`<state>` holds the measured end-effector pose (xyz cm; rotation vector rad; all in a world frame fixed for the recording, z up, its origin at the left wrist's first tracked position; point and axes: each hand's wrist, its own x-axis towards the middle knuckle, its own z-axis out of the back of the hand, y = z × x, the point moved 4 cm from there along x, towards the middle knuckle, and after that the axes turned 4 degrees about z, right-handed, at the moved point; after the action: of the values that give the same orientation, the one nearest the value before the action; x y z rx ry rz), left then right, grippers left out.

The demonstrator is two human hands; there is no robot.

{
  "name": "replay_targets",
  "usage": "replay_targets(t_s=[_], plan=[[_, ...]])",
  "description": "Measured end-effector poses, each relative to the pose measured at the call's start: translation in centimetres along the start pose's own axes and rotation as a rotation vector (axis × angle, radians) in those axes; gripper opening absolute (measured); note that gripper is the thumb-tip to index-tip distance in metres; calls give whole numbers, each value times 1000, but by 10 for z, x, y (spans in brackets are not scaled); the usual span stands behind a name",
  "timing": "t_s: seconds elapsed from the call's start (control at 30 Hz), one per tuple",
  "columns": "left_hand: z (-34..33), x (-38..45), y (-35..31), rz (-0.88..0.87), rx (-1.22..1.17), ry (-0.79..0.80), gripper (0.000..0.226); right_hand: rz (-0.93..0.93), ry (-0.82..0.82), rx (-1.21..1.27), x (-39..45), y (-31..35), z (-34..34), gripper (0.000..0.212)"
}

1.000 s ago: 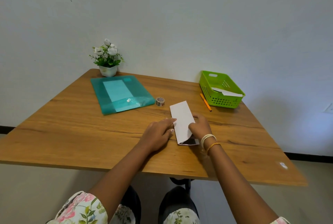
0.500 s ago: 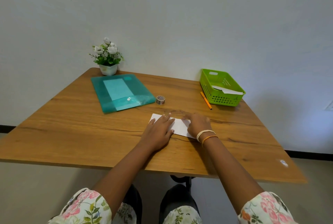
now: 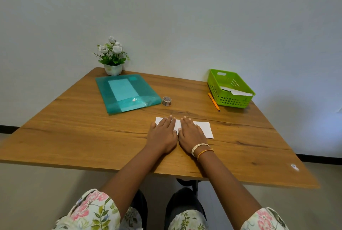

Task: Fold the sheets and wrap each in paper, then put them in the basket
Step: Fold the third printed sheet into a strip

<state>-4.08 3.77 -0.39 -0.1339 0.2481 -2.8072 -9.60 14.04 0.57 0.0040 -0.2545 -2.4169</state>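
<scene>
Your left hand [image 3: 162, 135] and right hand [image 3: 190, 135] lie side by side, fingers flat and spread, pressing the sheet [image 3: 202, 129] onto the tabletop [image 3: 92, 137] near its front edge. The basket [image 3: 230, 89] sits far right, holding what looks like folded paper [image 3: 236, 91]; a pen [image 3: 213, 101] lies beside it.

Both flat hands, the left hand [image 3: 162, 134] and the right hand [image 3: 190, 134], cover the middle of the white folded paper sheet [image 3: 204, 129], so its creases there are hidden; the white papers [image 3: 236, 91] in the green plastic basket [image 3: 230, 100] are half behind its wall; the small tape roll's [image 3: 166, 101] pattern is too small to read
</scene>
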Motion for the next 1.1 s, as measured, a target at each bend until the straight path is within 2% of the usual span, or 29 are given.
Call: replay_targets(t_s=[0.37,0.7,0.77,0.83,0.9,1.0,1.1], plan=[[6,-2,14,179,28,48,61,-196,18,-41,-17,-56,4,60],[6,-5,15,196,-36,4,63,-213,18,-30,-20,-60,7,60],[7,-6,16,186,-57,-24,62,-232,-38,-18,-21,-57,9,60],[6,-7,17,177,-59,-39,61,-203,-161,-26,-22,-49,13,59],[7,-7,17,177,-71,-56,60,-90,-216,20,-22,-33,12,58],[8,-8,18,177,-115,-87,58,68,-114,58,-18,-12,0,56],[9,-9,21,167,-127,-114,57,-18,-81,28,-12,-21,-4,55]])
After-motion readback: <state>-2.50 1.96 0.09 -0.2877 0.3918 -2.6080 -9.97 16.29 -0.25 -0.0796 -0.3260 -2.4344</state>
